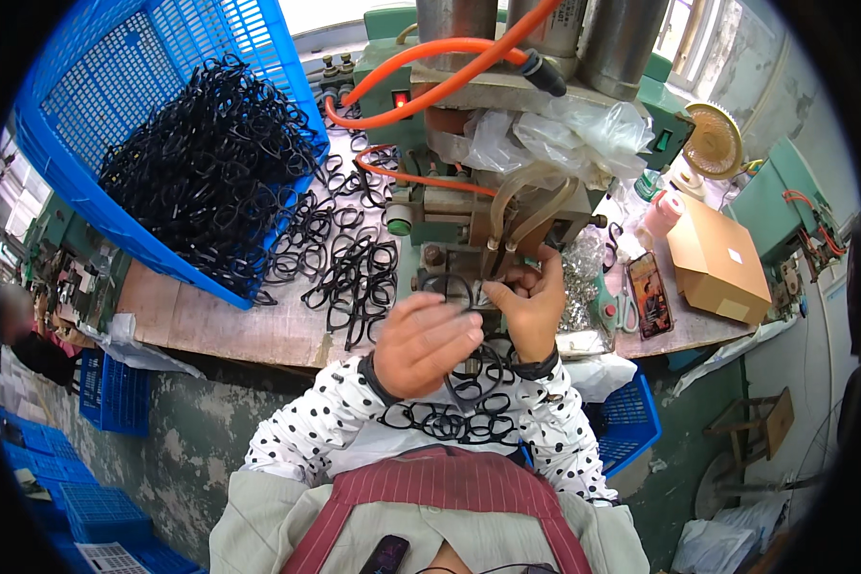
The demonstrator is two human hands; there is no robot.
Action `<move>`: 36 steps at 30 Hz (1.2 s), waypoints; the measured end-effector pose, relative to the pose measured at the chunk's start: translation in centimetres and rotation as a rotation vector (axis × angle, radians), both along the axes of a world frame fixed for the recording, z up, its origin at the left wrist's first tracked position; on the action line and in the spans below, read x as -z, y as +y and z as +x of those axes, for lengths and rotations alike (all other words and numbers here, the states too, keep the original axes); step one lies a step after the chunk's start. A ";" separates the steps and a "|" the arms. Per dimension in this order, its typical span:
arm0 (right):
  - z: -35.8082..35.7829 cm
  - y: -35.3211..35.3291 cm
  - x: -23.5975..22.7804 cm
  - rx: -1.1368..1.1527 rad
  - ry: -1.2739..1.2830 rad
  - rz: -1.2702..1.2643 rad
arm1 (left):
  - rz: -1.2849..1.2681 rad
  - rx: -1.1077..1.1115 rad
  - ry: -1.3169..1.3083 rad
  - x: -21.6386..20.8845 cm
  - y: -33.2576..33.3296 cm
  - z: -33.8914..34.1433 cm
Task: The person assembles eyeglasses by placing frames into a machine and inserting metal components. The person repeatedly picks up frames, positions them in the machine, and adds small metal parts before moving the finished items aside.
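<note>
My left hand (pixel 418 346) is smeared by motion, its back up and its fingers pointing right; whatever lies under them is hidden. Just beyond its fingertips, a black eyeglass frame (pixel 472 287) rests at the fixture of a green bench press (pixel 437 231). My right hand (pixel 536 311) is closed at the fixture's right side, thumb and fingers pinched together; what they hold is too small to make out. Below and between the hands is another black eyeglass frame (pixel 484 400). Several more black frames (pixel 447 424) lie across my lap.
A tilted blue basket (pixel 77 191) heaped with black frames stands left, with loose frames (pixel 359 282) beside it. Right of the press are small metal parts (pixel 581 277), scissors (pixel 627 311), a phone (pixel 650 297) and a cardboard box (pixel 717 258). Orange hoses (pixel 421 48) loop overhead.
</note>
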State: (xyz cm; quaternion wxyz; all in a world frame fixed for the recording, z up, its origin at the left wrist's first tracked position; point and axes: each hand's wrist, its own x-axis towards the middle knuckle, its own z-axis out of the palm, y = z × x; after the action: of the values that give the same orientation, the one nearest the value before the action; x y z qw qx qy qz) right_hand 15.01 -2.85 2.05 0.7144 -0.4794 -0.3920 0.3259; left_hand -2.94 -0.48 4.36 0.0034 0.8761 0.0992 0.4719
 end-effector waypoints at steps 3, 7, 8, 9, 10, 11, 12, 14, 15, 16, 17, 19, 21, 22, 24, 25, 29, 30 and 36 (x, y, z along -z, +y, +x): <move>0.2 -0.1 0.0 -0.009 -0.044 -0.030 | -0.435 -0.079 -0.197 -2.4 2.0 0.3; 0.1 -0.3 0.2 0.008 -0.041 -0.018 | -0.780 -0.036 -0.445 -3.4 1.7 0.5; 0.1 -0.2 0.2 0.019 -0.035 -0.010 | -0.775 -0.058 -0.397 -3.1 1.5 0.4; 0.1 -0.1 0.3 0.031 -0.028 -0.002 | -0.380 -0.065 -0.277 -2.4 2.1 0.4; 0.0 -0.1 0.5 0.043 -0.014 0.000 | -0.195 -0.067 -0.176 -2.5 1.0 0.5; -0.1 -0.2 0.4 0.046 -0.010 0.024 | -0.220 0.154 -0.123 -1.3 0.6 0.8; 0.1 -0.1 0.4 0.077 -0.107 0.003 | -0.126 0.280 -0.124 0.7 0.3 1.5; 1.8 -0.4 0.2 0.146 -0.310 -0.048 | -0.047 0.281 -0.001 2.4 -0.8 2.5; 3.5 -0.2 1.1 0.257 -0.426 -0.057 | -0.056 0.289 0.016 2.9 -0.8 3.1; 5.5 -0.1 2.3 0.440 -0.565 -0.131 | -0.059 0.299 0.040 3.5 -0.7 3.5; 8.4 0.0 4.4 0.578 -0.778 -0.143 | -0.054 0.304 0.049 3.8 -0.4 3.5; 12.9 -1.3 6.6 0.688 -0.979 -0.383 | -0.043 0.313 0.073 4.3 0.1 3.5; 15.9 -3.1 8.2 0.509 -0.801 -0.545 | -0.055 0.324 0.072 4.0 0.1 3.5; 16.1 -3.9 8.0 0.468 -0.778 -0.505 | -0.058 0.325 0.074 3.9 0.2 3.5; 14.7 -5.5 6.5 0.431 -0.954 -0.654 | -0.046 0.314 0.072 4.1 0.2 3.5; 14.2 -5.8 7.2 0.449 -1.130 -0.646 | -0.043 0.312 0.076 4.1 0.2 3.4; 12.6 -3.8 10.4 0.534 -1.232 -0.514 | -0.050 0.320 0.092 4.8 0.4 3.5; 12.9 -3.3 10.7 0.530 -1.158 -0.469 | -0.052 0.322 0.091 5.0 0.4 3.5; 13.6 -2.5 11.1 0.501 -0.646 -0.307 | 0.027 0.189 0.117 3.8 -0.6 2.8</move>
State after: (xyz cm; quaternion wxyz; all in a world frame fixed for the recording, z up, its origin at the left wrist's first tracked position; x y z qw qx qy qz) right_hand 28.57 -5.34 -9.05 0.5325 -0.7377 -0.4139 0.0306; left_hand -0.14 -1.10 0.52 0.0302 0.9074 0.0099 0.4190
